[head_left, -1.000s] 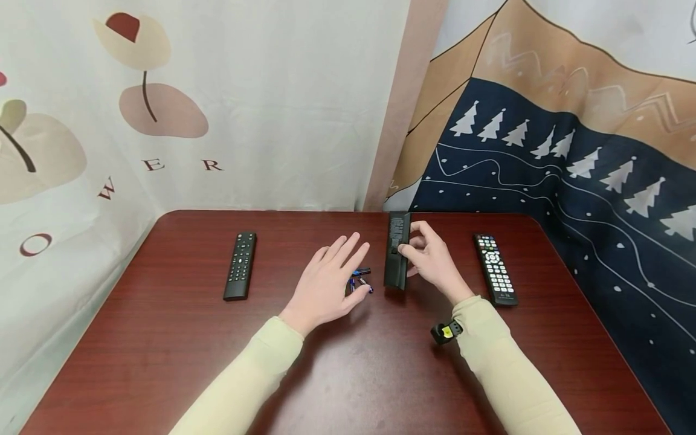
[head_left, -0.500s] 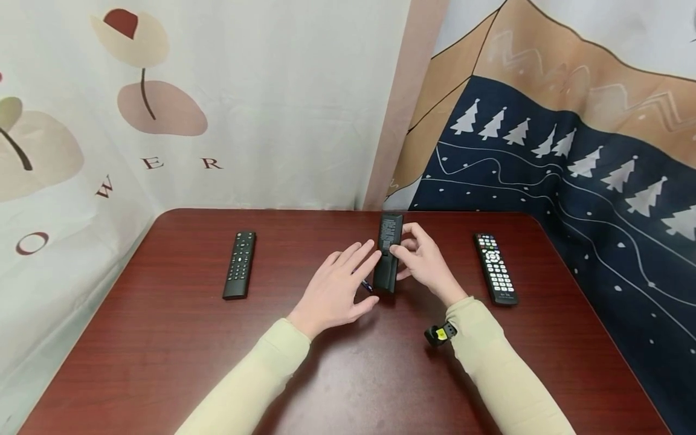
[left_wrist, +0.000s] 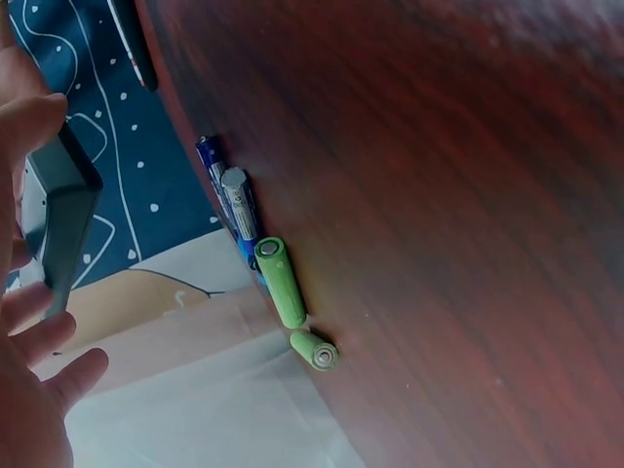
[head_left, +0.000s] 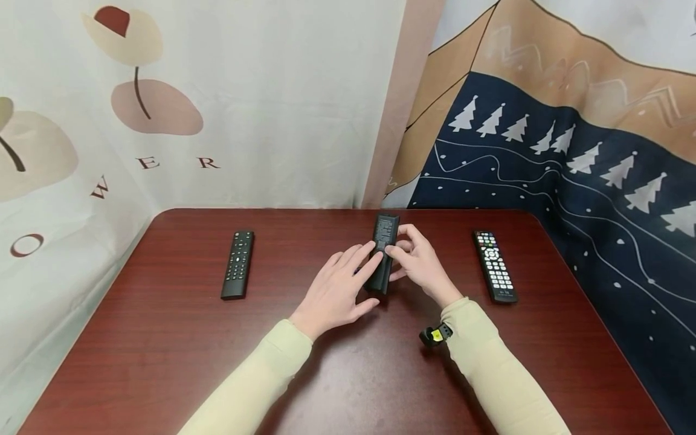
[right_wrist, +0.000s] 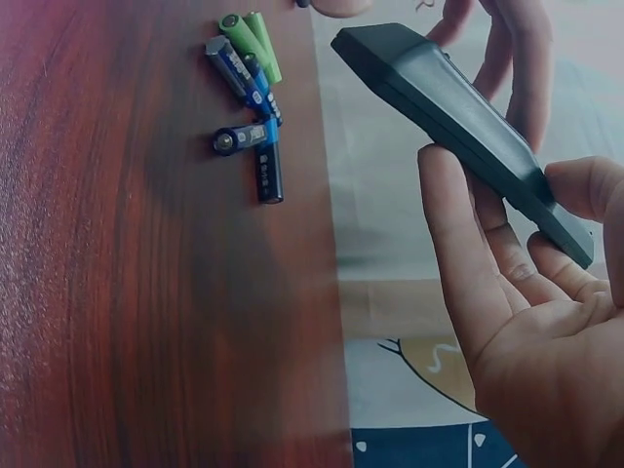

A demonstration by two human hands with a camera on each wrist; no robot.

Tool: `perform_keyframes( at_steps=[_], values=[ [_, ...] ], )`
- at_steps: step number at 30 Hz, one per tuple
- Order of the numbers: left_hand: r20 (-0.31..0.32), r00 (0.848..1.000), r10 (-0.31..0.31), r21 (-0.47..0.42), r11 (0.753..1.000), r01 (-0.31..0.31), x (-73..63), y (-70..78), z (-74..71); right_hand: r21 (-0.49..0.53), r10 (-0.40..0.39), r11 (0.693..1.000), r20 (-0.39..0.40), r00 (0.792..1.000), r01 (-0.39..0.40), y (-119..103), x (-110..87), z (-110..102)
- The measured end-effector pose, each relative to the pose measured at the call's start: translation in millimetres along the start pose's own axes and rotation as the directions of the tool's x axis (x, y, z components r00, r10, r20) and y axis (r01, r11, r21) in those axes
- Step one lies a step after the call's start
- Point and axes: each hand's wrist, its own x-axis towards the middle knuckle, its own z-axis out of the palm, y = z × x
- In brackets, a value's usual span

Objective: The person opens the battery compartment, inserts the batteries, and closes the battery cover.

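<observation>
My right hand (head_left: 426,269) grips a black remote control (head_left: 386,228), thumb on its back and the other fingers underneath. The printed label on the back faces up, and the remote is raised off the table. My left hand (head_left: 336,291) is spread with straight fingers, its fingertips over the remote's near left edge. Under the left hand, hidden in the head view, a small pile of batteries lies on the table. In the left wrist view two green batteries (left_wrist: 281,283) lie beside several blue batteries (left_wrist: 241,205).
A black remote (head_left: 238,264) lies face up on the left of the dark red wooden table (head_left: 136,350). Another remote with white buttons (head_left: 495,267) lies on the right. Printed curtains (head_left: 283,109) hang behind the table's far edge.
My right hand has brought the remote leftward, turning its back more upward. My left hand has shifted slightly right, so its fingertips reach the remote and the batteries are covered in the head view.
</observation>
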Motion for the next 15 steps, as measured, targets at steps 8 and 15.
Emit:
perform_keyframes(
  at_steps=[8,15],
  values=[
    [-0.046,0.997,0.055,0.025,0.998,-0.054,2.7,1.2,1.1,0.036,0.021,0.999,0.009,1.000,-0.021,3.6,0.1,1.6],
    [-0.047,0.995,0.094,0.027,0.995,-0.092,2.7,1.5,2.0,0.042,0.033,0.999,0.016,0.999,-0.034,5.1,-0.4,2.5]
  ],
)
